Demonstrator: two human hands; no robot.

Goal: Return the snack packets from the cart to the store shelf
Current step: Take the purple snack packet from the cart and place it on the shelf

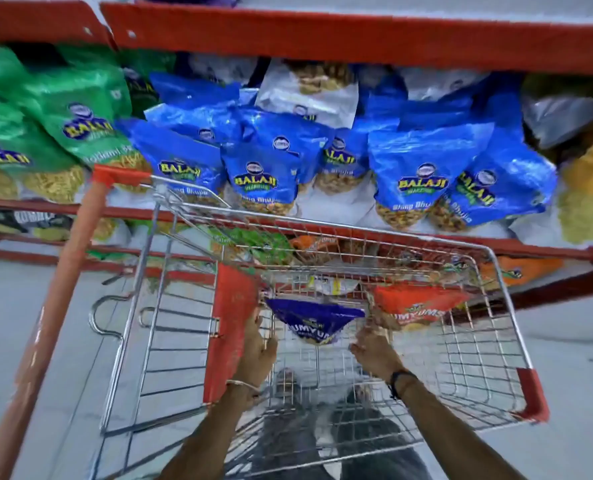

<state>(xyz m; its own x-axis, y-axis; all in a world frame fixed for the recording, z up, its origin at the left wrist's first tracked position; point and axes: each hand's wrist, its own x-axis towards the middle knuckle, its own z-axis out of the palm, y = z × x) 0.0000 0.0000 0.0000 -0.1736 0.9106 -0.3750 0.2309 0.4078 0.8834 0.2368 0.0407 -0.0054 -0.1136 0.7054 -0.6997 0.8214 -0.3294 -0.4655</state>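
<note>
Work looks mid-way: both hands, left [258,348] and right [374,348], grip spread, reach for the purple packet [314,320]; an orange packet [416,304] also waits in the cart [509,344]

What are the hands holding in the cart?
Both hands, left hand and right hand, flank the purple packet; whether the fingers grip its lower edges cannot be told.

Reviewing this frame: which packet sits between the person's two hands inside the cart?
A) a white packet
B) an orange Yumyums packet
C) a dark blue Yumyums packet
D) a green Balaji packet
C: the dark blue Yumyums packet lies in the cart between the left hand and the right hand, while the orange Yumyums packet lies off to the right of both hands.
</note>
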